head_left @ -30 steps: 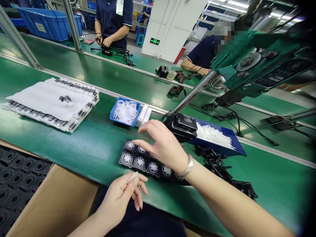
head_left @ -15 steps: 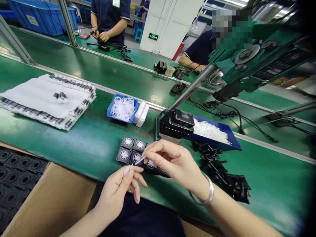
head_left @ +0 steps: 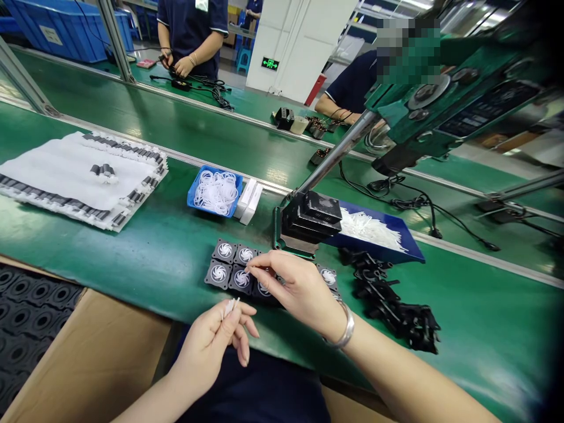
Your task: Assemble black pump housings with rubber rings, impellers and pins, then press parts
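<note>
Several square black parts with white swirl centres, one of them a black part at the near left, lie in rows on the green bench. Over them is my right hand, thumb and forefinger pinched above a swirl centre; whatever lies between those fingertips is too small to make out. Nearer the bench's front edge, my left hand pinches a small bunch of thin white sticks between thumb and forefinger, its other fingers loosely curled.
A blue tray of white rings stands behind the parts. Right of it are a green press on a black base, a blue bin of white sticks and black pieces. People work across the bench.
My right hand has moved left, away from my left hand and over the black parts. The white stick that showed at its fingertips can no longer be made out.
</note>
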Motion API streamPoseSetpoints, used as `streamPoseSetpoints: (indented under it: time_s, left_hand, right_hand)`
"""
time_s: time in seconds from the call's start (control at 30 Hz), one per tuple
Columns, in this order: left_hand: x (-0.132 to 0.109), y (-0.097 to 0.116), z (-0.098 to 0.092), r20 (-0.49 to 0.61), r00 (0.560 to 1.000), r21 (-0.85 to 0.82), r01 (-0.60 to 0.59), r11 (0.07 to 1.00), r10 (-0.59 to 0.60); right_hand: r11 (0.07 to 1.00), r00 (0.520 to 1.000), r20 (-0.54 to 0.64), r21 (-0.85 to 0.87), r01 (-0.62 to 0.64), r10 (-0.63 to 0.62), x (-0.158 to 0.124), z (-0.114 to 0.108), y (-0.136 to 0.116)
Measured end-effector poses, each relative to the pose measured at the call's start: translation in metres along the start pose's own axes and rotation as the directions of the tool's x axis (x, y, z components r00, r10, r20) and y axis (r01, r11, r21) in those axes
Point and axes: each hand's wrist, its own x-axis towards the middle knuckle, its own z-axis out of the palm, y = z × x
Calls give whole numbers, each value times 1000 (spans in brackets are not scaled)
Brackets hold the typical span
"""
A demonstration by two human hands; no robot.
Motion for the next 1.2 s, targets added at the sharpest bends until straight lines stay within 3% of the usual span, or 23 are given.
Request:
streamPoseSetpoints:
  time_s: [0.2, 0.37, 0.53, 0.7, 0.83, 0.9, 1.07, 1.2]
  left_hand:
    - [0, -1, -1, 5, 1000, 6, 7, 1000, -7]
    - [0, 1, -1, 13, 1000, 9, -8, 1000, 8]
    - [-1, 4, -2, 44, 997, 30, -68, 997, 66]
    - [-3, 8, -2, -10, 997, -39, -77, 996, 77]
    - [-5, 10, -4, -36, 995, -47, -94, 994, 93]
    - [-6, 10, -5, -33, 995, -59, -94, 994, 92]
    - [-5, 9, -9, -65, 995, -129, -82, 988, 75]
    - [-5, 6, -11, -59, 998, -135, -43, 990, 35]
  right_hand:
    - [990, 994, 72, -108, 95, -88, 2, 0, 6]
    - [985, 992, -91, -158, 71, -86, 6, -15, -8]
    - [975, 973, 228, 220, -9, -43, 2, -6, -24]
    - [928, 968, 242, 343, -147, 64, 11, 1, -25]
    - [926, 948, 320, 357, -123, 2, 20, 4, -28]
    - [912, 956, 292, 389, -131, 13, 22, 6, -29]
    - [855, 955, 226, 440, -275, 191, 28, 10, -27]
    - [862, 958, 157, 420, -284, 240, 32, 13, -23]
